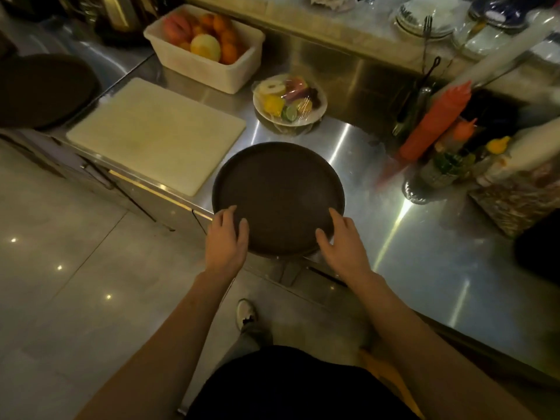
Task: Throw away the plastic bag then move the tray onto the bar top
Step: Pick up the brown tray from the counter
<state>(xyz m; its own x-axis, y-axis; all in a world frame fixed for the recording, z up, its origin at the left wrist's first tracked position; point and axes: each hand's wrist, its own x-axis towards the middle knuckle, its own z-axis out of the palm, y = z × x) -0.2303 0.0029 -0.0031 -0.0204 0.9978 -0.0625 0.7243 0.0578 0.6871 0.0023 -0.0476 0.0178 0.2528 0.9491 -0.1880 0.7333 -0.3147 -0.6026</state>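
Round dark brown tray lies flat on the steel counter, its near edge overhanging the counter's front. Both hands grip that near rim: the left hand at the near-left, the right hand at the near-right, thumbs resting on top and fingers spread along the edge. Beyond the hands sits a white plate of cling-wrapped cut fruit; beyond and left of the left hand lies a pale rectangular cutting board.

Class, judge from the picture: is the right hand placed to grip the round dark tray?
Probably yes. The right hand already rests on the tray at its near rim, which overhangs the counter edge, leaving room underneath for fingers.
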